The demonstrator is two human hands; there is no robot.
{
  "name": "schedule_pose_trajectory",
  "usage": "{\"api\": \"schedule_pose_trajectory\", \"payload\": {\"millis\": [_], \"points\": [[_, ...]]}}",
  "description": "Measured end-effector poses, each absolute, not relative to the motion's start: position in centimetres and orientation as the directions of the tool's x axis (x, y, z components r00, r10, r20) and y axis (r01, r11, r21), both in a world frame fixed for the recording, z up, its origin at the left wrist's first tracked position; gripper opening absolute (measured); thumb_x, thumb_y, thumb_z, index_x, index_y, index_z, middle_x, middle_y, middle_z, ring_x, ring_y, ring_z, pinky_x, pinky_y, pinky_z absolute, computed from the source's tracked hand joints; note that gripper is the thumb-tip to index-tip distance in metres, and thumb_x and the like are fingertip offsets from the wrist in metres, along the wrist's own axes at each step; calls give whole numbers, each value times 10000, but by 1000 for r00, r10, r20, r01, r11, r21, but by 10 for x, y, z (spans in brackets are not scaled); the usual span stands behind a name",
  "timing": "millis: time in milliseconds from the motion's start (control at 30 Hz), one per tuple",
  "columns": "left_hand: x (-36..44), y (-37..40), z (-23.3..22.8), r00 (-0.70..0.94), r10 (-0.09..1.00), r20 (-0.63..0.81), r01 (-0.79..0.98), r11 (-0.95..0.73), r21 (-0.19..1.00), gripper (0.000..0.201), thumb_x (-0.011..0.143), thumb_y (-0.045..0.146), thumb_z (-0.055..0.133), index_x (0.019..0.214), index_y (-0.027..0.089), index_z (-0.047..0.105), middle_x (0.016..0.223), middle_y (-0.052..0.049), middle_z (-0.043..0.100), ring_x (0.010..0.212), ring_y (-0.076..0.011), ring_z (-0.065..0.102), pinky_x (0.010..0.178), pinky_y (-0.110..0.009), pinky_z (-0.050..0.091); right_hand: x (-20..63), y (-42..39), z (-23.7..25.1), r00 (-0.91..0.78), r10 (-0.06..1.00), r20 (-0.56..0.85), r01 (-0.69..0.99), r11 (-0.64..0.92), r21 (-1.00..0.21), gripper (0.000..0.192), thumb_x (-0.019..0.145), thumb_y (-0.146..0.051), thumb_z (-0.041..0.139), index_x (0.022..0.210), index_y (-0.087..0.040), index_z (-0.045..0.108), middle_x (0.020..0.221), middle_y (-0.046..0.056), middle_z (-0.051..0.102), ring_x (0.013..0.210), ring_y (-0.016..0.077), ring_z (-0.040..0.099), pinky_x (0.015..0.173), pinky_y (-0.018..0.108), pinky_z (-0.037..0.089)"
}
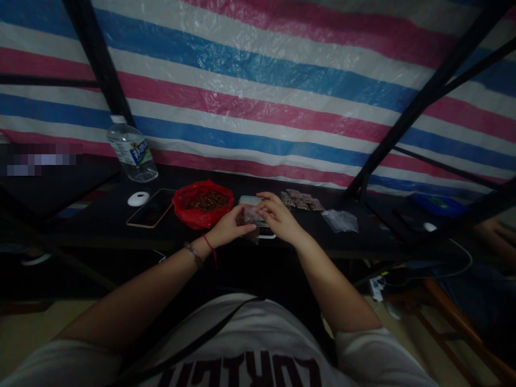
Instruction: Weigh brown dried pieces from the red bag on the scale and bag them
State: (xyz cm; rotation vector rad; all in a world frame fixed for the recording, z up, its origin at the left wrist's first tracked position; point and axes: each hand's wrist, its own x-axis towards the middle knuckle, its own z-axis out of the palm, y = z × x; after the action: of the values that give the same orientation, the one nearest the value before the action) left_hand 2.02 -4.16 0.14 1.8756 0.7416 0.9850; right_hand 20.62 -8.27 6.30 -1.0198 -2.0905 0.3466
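Both forearms reach from a white shirt (258, 349) to the dark table (100, 226), where the left hand (229, 228) and right hand (278, 217) pinch one small clear bag (250, 221) between them. Several filled bags (301, 200) lie beyond; empty ones (341, 220) wait further right. Brown bits remain in the red bag (203, 203), so the packing looks partly done.

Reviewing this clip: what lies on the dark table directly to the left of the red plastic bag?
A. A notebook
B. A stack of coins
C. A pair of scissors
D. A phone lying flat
D. A phone lies flat on the table, just left of the red plastic bag, with a small white round object farther left.
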Motion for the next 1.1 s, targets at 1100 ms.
{"api": "schedule_pose_trajectory", "payload": {"millis": [1100], "points": [[14,-38,21,237,894,380,123,-415,901,348,710,464,667,819,135,694,812,-55,704,764,-184,635,738,-297,504,209,-61,38,-35,936,349,320,341,-884,227,694,-375,679,758,-157,684,669,5,641,590,113,540,581,229,409]]}}
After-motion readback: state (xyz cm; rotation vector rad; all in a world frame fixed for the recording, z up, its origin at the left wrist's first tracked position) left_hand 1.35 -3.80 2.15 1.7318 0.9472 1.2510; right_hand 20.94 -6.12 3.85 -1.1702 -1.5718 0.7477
